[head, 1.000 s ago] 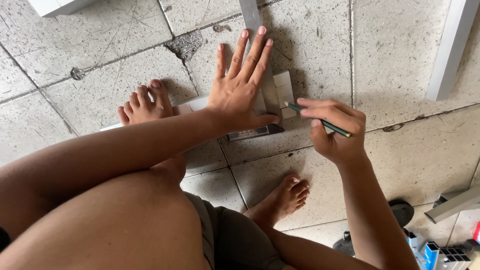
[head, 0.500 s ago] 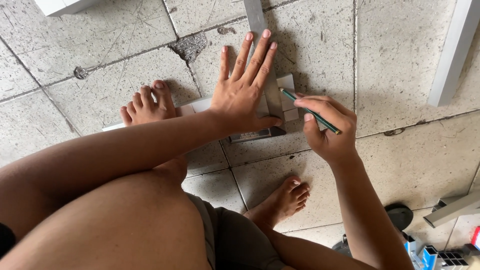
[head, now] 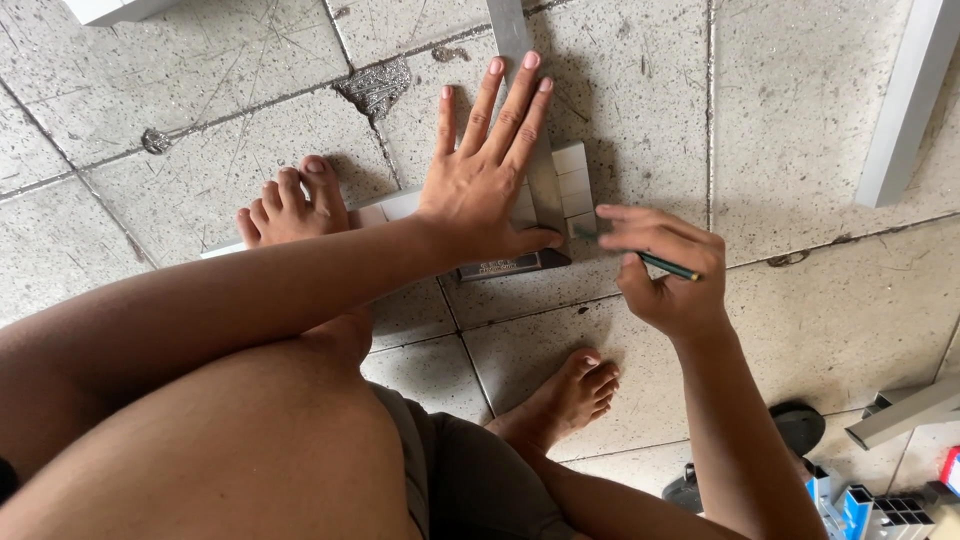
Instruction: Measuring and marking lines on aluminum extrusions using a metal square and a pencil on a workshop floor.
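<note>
My left hand (head: 489,170) lies flat, fingers spread, pressing a metal try square (head: 524,120) onto a pale aluminium bar (head: 574,185) that rests on the tiled floor. The square's dark stock (head: 505,266) shows just below my left thumb. My right hand (head: 662,268) pinches a dark green pencil (head: 660,263), its tip at the blade's right edge on the bar. My left foot (head: 288,203) rests on the bar's left part.
My right foot (head: 565,397) is on the floor below the hands. A grey metal bar (head: 908,100) lies at the right edge, another profile (head: 905,412) at lower right. A dark sandal (head: 795,428) and blue and dark objects (head: 865,505) sit in the bottom right corner.
My right hand has drawn the pencil downward along the square's blade, toward me. My left hand stays pressed on the square.
</note>
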